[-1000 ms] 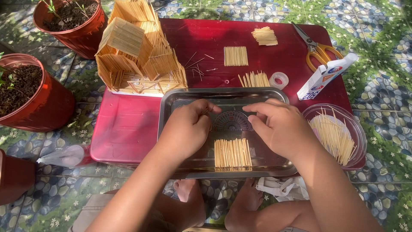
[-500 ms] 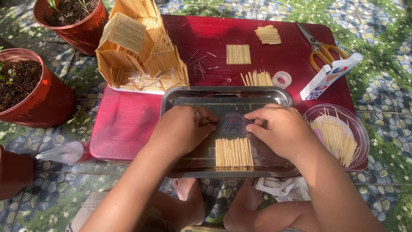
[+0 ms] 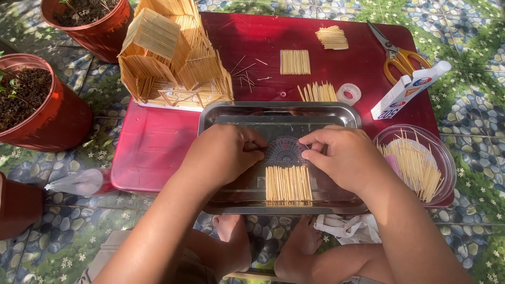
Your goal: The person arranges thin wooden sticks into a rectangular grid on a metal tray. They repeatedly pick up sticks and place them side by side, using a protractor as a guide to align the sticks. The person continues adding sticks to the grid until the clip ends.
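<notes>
My left hand (image 3: 223, 155) and my right hand (image 3: 342, 158) rest inside a steel tray (image 3: 210, 113) on a red table (image 3: 158, 142). Between their fingertips they pinch a thin stick laid across a clear protractor ruler (image 3: 284, 150). Just below the hands lies a flat panel of toothpicks (image 3: 288, 184) set side by side on the tray. A model house of toothpicks (image 3: 168, 58) stands at the table's far left.
A clear bowl of toothpicks (image 3: 415, 163) sits right of the tray. Behind it are a glue bottle (image 3: 407, 89), scissors (image 3: 397, 55), a tape roll (image 3: 348, 93) and three toothpick bundles. Red plant pots (image 3: 37, 105) stand left on the pebble floor. My bare feet show below.
Both hands have stayed over the ruler, with the fingertips drawing slightly closer together on the stick. The view has shifted a little.
</notes>
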